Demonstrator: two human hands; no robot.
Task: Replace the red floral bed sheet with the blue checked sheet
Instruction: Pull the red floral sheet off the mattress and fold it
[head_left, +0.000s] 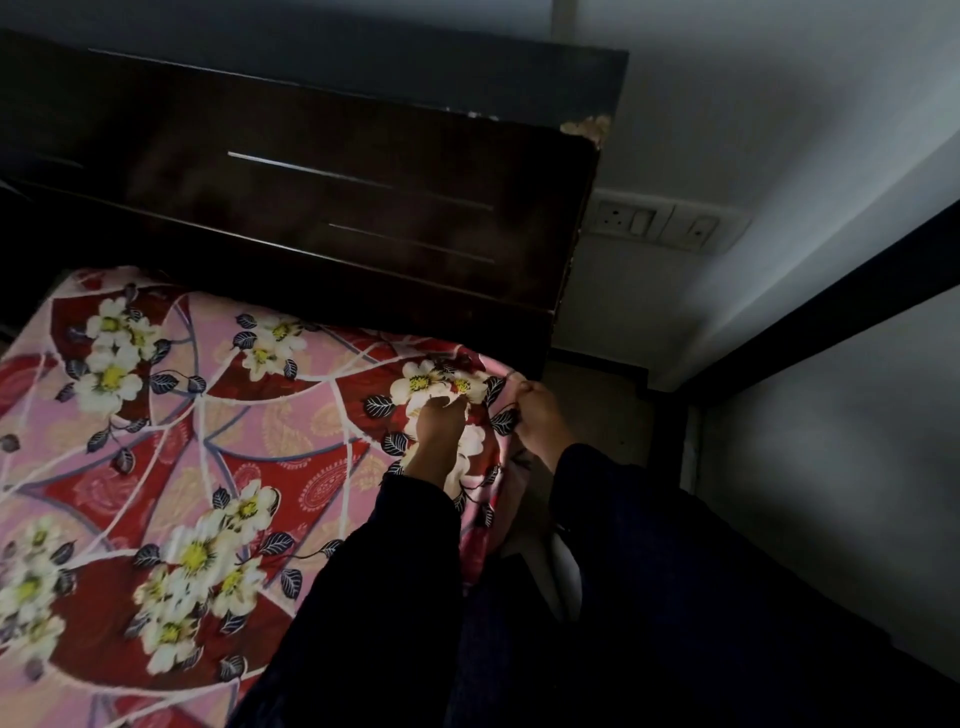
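At the bottom of the view, two dark sleeves (395, 571) reach forward over the near right corner of a bed (415, 312). The left hand (439, 423) lies on top of that corner, its grip narrow, fingers curled into a bunch of the red floral sheet (218, 415). The right hand (540, 415) is just beside it at the edge, its grip closed on the sheet's hanging border. The step in hand appears to be freeing this corner. It would go best by lifting the fabric up and over the corner toward the body, not tugging sideways against the tuck. The sheet is thin, soft printed cloth, red and pink with white flowers and dark leaves, spread mostly smooth across the bed and rumpled only at the hands. Beyond it stands a dark glossy wooden headboard (311, 182), chipped at its top corner, and a white wall socket plate (660, 223). The blue checked sheet is not in view
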